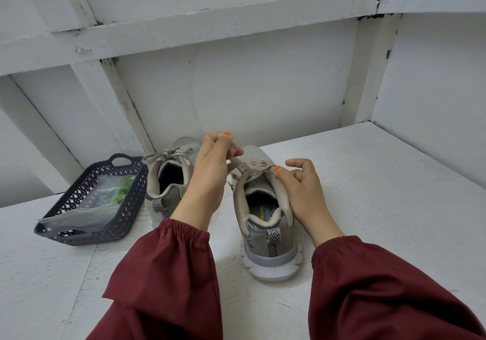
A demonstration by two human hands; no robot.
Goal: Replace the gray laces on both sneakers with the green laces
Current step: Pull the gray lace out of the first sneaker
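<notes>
There, in basket [130, 203]: green laces [123, 185] (bagged).

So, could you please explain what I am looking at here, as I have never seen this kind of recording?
There is no machine here. A person wears one camera on the head, and it looks forward and down at their two hands in dark red sleeves. Two gray sneakers stand on a white surface, heels toward the camera. The left hand pinches the gray lace of the nearer sneaker. The right hand holds that sneaker at its collar, thumb on top. The second sneaker has its lace tied in a bow. Beside it, a dark basket holds a clear bag with something green inside, likely the green laces.
</notes>
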